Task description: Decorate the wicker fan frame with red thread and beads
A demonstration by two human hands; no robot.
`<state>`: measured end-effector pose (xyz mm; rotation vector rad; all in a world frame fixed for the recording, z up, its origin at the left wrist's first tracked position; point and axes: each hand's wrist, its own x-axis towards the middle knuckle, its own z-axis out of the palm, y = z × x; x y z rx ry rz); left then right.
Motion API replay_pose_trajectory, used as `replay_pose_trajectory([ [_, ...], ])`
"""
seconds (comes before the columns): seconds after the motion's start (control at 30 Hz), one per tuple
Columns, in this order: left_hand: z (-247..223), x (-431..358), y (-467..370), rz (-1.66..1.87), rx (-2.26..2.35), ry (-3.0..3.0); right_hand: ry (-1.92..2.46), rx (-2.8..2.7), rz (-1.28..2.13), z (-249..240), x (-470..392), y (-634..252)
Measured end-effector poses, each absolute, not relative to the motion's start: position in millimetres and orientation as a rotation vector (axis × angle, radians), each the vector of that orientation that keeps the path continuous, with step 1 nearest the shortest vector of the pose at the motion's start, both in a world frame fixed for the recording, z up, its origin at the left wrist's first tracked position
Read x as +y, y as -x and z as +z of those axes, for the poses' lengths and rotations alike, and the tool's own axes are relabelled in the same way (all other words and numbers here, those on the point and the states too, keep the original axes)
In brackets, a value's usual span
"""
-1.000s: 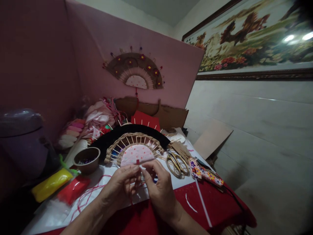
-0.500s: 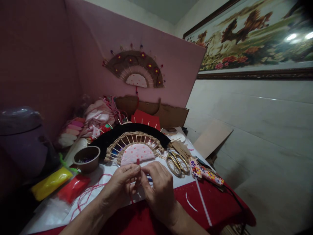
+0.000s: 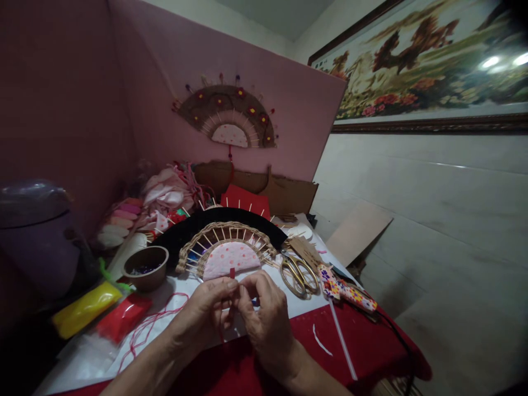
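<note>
In front of the fan, my left hand point(image 3: 212, 302) and my right hand point(image 3: 266, 313) meet at the fingertips, both closed in a pinch. A thin red cord point(image 3: 221, 334) hangs below my left fingers. What the right fingertips grip is hidden; a small blue bit point(image 3: 255, 302) shows beneath that hand. Just beyond lies a handmade fan with a pink dotted half-round base point(image 3: 231, 259), a small red tab point(image 3: 232, 271) at its lower edge, light sticks and a braided rim point(image 3: 223, 226). A wide black band point(image 3: 208, 217) curves behind it.
To the left are a brown bowl point(image 3: 145, 268) with small beads, yellow point(image 3: 87, 309) and red point(image 3: 125, 317) clay packets, and loose pink-red cord point(image 3: 154, 319). Gold-handled scissors point(image 3: 299, 273) and a flower-patterned glue gun point(image 3: 346, 291) lie right. A finished fan point(image 3: 230, 115) hangs behind.
My right hand has turned and shifted slightly left, with less of the blue bit showing under it. The fingertips stay together; the things on the table look unmoved.
</note>
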<state>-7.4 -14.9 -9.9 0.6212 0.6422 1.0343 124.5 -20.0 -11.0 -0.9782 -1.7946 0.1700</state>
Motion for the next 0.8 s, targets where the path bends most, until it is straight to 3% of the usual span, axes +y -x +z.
replay_pose_trajectory([
  [0.37, -13.2, -12.2, 6.3, 1.071, 0.678, -0.679, 0.999, -1.718, 0.300, -13.3, -21.5, -122.4],
  [0.8, -7.9, -14.0, 5.2, 1.086, 0.697, -0.645, 0.927, -1.773, 0.205, -8.3, -22.9, -125.5],
])
